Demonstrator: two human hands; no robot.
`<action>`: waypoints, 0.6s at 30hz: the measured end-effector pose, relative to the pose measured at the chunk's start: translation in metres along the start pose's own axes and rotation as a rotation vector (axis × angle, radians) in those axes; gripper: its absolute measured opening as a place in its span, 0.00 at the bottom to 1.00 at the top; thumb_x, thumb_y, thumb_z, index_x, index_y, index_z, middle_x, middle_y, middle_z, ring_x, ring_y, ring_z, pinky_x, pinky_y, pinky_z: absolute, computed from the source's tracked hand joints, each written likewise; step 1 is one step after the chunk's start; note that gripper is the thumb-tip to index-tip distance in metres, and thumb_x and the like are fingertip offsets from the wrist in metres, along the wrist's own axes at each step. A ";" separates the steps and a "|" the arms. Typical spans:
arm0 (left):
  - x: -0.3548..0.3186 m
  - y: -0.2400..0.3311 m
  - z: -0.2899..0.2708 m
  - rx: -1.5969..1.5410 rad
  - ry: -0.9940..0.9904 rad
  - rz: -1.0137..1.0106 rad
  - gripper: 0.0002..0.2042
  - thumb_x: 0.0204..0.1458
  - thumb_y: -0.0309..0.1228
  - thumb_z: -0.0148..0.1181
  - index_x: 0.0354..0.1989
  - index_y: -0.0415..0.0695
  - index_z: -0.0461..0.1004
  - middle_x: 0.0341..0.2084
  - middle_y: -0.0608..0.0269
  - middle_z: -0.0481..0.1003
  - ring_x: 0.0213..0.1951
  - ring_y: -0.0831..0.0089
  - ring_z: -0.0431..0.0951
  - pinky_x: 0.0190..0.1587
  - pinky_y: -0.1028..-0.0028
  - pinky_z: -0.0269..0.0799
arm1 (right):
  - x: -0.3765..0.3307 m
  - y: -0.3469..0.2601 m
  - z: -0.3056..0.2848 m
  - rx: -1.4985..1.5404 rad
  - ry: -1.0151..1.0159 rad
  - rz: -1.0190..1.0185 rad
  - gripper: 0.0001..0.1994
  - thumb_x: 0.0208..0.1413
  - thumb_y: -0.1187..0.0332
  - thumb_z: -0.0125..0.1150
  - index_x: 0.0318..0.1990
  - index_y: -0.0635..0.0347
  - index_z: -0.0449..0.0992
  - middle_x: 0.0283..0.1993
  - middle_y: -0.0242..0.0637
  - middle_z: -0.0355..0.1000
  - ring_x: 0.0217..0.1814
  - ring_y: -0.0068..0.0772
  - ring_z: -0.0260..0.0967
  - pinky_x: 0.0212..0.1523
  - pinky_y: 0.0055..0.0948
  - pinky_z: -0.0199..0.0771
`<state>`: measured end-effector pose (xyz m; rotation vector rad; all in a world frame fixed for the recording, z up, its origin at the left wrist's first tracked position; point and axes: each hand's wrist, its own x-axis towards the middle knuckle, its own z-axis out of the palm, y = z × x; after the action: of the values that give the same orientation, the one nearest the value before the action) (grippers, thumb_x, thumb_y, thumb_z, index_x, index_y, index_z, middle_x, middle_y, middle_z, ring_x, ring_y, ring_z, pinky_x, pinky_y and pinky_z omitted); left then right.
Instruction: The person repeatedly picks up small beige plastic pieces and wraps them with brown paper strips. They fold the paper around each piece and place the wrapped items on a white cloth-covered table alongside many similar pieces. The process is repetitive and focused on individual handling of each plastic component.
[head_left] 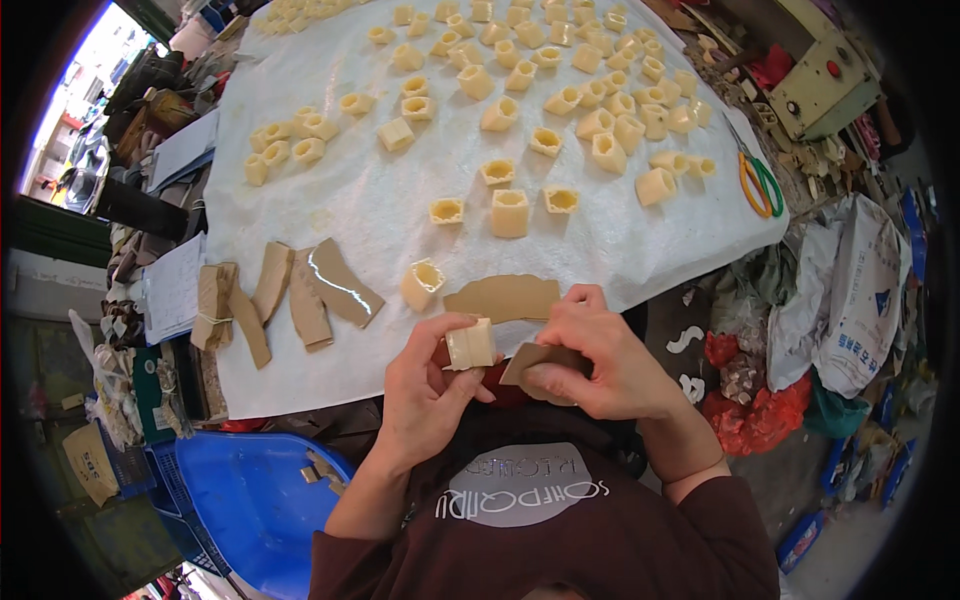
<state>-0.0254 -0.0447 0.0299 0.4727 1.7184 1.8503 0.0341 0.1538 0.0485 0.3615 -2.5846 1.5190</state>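
Between the thumb and fingers of my left hand is a cream-coloured block, held just off the table's near edge. Close beside it, my right hand pinches a bent piece of stiff brown sheet; whether it is cardboard or sandpaper I cannot tell. The sheet's edge is near the block, with a small gap between them. Just beyond my hands lies another brown sheet piece. A hollow cream block stands to its left, its opening facing up.
Many hollow cream blocks are spread over the white cloth. Several brown strips lie at the left. Scissors with orange and green handles rest at the right edge. A blue tub sits below left, red bags at right.
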 end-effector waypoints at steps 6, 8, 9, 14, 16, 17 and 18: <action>-0.008 -0.011 0.013 -0.029 0.016 -0.009 0.20 0.43 0.10 0.52 0.47 0.37 0.65 0.43 0.56 0.67 0.41 0.72 0.74 0.35 0.77 0.77 | -0.005 0.004 0.008 -0.007 -0.057 0.065 0.06 0.46 0.68 0.60 0.27 0.59 0.71 0.21 0.34 0.65 0.26 0.33 0.59 0.44 0.32 0.50; -0.009 -0.016 0.015 -0.012 0.052 0.006 0.19 0.42 0.11 0.54 0.46 0.37 0.67 0.43 0.58 0.67 0.41 0.72 0.74 0.37 0.77 0.76 | -0.005 0.005 0.011 -0.013 -0.064 0.055 0.06 0.47 0.67 0.59 0.26 0.59 0.70 0.21 0.34 0.65 0.26 0.33 0.59 0.43 0.32 0.50; -0.009 -0.018 0.015 0.010 0.044 0.011 0.20 0.41 0.11 0.55 0.45 0.37 0.67 0.42 0.59 0.67 0.41 0.73 0.74 0.39 0.77 0.75 | -0.005 0.006 0.012 -0.019 -0.065 0.044 0.06 0.47 0.67 0.58 0.25 0.59 0.70 0.21 0.34 0.65 0.26 0.33 0.59 0.43 0.32 0.49; -0.011 -0.019 0.014 0.053 0.019 -0.032 0.21 0.40 0.11 0.56 0.45 0.38 0.68 0.39 0.62 0.67 0.41 0.74 0.74 0.43 0.78 0.72 | -0.005 0.011 0.012 -0.044 -0.091 0.038 0.06 0.47 0.67 0.57 0.26 0.58 0.70 0.20 0.34 0.65 0.25 0.33 0.59 0.43 0.32 0.49; -0.012 -0.020 0.013 0.068 0.013 -0.020 0.21 0.39 0.11 0.56 0.45 0.38 0.68 0.39 0.62 0.67 0.41 0.75 0.73 0.42 0.78 0.72 | -0.005 0.011 0.012 -0.040 -0.103 0.023 0.06 0.47 0.67 0.57 0.26 0.58 0.70 0.21 0.34 0.65 0.25 0.33 0.59 0.43 0.32 0.50; -0.012 -0.021 0.013 0.076 0.010 -0.014 0.21 0.39 0.11 0.55 0.45 0.38 0.68 0.39 0.62 0.67 0.41 0.75 0.73 0.42 0.78 0.72 | -0.005 0.012 0.012 -0.042 -0.103 0.019 0.06 0.47 0.67 0.57 0.26 0.58 0.70 0.21 0.34 0.65 0.25 0.33 0.59 0.43 0.33 0.50; -0.012 -0.021 0.013 0.081 0.005 -0.014 0.21 0.38 0.11 0.55 0.45 0.38 0.68 0.39 0.62 0.67 0.41 0.75 0.73 0.42 0.78 0.72 | -0.005 0.012 0.012 -0.044 -0.103 0.011 0.06 0.47 0.66 0.58 0.26 0.58 0.70 0.21 0.34 0.65 0.25 0.33 0.59 0.43 0.33 0.50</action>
<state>-0.0048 -0.0420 0.0123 0.4870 1.8004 1.7792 0.0359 0.1499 0.0315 0.4322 -2.6979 1.4824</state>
